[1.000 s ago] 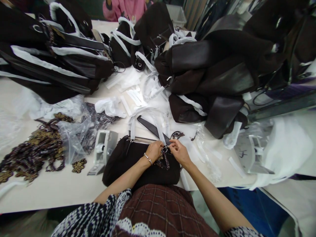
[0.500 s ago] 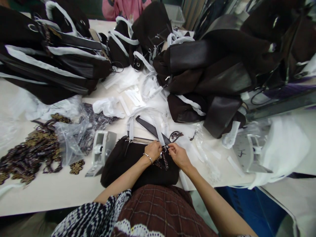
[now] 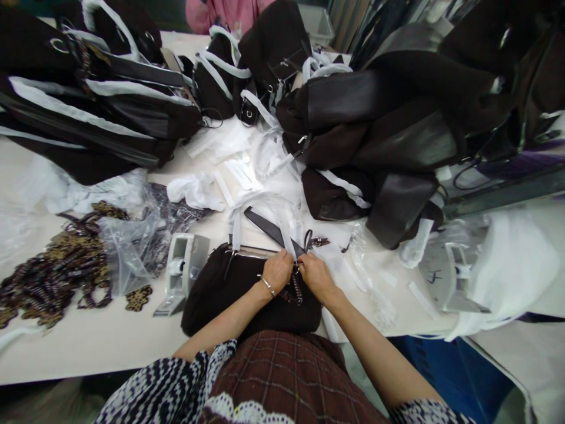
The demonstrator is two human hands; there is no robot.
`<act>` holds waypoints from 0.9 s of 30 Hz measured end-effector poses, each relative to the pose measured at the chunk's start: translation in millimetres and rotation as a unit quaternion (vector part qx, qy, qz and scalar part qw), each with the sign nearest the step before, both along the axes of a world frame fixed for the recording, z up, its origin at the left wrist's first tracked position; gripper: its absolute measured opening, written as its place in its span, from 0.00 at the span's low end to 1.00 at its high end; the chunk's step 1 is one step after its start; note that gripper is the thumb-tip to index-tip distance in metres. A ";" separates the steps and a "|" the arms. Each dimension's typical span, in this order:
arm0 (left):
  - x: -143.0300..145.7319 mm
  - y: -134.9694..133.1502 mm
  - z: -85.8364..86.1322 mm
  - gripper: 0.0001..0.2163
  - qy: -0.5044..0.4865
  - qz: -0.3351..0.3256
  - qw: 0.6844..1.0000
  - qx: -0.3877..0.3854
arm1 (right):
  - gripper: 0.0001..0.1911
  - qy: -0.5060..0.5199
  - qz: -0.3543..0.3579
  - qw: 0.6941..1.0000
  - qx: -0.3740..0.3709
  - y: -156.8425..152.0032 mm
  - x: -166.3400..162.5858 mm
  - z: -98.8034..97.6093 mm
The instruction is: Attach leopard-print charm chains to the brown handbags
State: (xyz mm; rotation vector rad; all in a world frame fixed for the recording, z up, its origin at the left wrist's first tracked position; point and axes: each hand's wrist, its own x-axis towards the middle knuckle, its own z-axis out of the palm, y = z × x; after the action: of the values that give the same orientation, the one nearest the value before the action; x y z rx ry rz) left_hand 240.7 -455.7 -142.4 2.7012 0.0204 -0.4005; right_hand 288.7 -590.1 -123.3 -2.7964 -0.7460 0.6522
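Note:
A dark brown handbag [image 3: 216, 294] lies before me, its two handles [image 3: 236, 227] wrapped in white. At the right end of its zipped top, my left hand [image 3: 278, 272] is closed around the foot of a handle, near a metal ring. Close beside it, my right hand [image 3: 316, 277] pinches a thin dark cord [image 3: 308, 238], whose loop stands up above the fingers. A patterned braided charm [image 3: 296, 290] hangs below, between the hands. Behind them a flat dark strap [image 3: 265, 225] slants across the handles. The fingertips cover the exact point of contact.
Brown bags are heaped at left [image 3: 128, 129] and right [image 3: 379, 112]. A pile of patterned braided pieces [image 3: 57, 271], a plastic bag [image 3: 128, 253] and a grey tape dispenser [image 3: 179, 271] stand left. Another dispenser [image 3: 450, 277] is right. A person in pink [image 3: 227, 15] is across the table.
My right hand has shifted slightly and its fingers have closed in toward the left hand. The dark cord loop, lying flatter before, now stands upright above the right hand.

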 end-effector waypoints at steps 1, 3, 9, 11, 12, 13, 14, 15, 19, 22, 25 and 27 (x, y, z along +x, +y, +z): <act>-0.7 0.4 -0.4 0.10 -0.003 -0.002 1.000 -0.002 | 0.10 -0.001 0.002 1.000 -0.006 0.8 -0.2 0.2; -1.9 1.1 -0.8 0.10 -0.008 -0.006 1.000 -0.006 | 0.10 -0.004 0.002 1.000 -0.014 2.8 0.2 0.9; -4.1 6.3 7.5 0.09 -0.023 0.022 0.997 -0.064 | 0.07 -0.010 -0.014 0.999 0.030 2.0 6.5 9.3; -5.0 8.6 11.8 0.08 -0.060 0.042 0.989 -0.130 | 0.07 -0.019 -0.018 0.997 0.068 -2.7 6.5 13.4; -5.2 9.4 13.3 0.08 -0.080 0.043 0.982 -0.164 | 0.07 -0.025 -0.020 0.995 0.094 -5.3 5.6 15.0; -5.1 9.9 14.2 0.08 -0.093 0.041 0.976 -0.194 | 0.08 -0.031 -0.025 0.991 0.126 -8.0 4.2 16.0; -4.6 10.1 14.2 0.08 -0.099 0.037 0.970 -0.220 | 0.08 -0.037 -0.030 0.986 0.158 -10.3 2.4 16.5; -3.8 10.0 13.5 0.08 -0.097 0.035 0.965 -0.240 | 0.08 -0.041 -0.037 0.981 0.185 -12.4 0.3 16.4; 2.0 9.0 6.6 0.05 -0.055 0.036 0.962 -0.265 | 0.07 -0.040 -0.058 0.968 0.241 -16.3 -6.3 11.7; 5.2 9.9 2.9 0.04 -0.041 0.034 0.962 -0.267 | 0.07 -0.029 -0.064 0.964 0.257 -16.4 -7.2 9.1; 4.5 12.5 3.6 0.05 -0.047 0.037 0.954 -0.295 | 0.06 -0.014 -0.080 0.960 0.267 -16.6 -6.2 12.1; 1.4 14.6 6.0 0.06 -0.054 0.030 0.943 -0.326 | 0.05 -0.010 -0.093 0.962 0.256 -17.2 -6.5 16.9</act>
State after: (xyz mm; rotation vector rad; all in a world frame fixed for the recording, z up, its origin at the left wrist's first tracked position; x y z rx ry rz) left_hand 242.0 -441.1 -136.4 2.0556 -0.0516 -0.1917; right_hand 282.2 -607.2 -106.4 -2.3577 -0.5469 0.3359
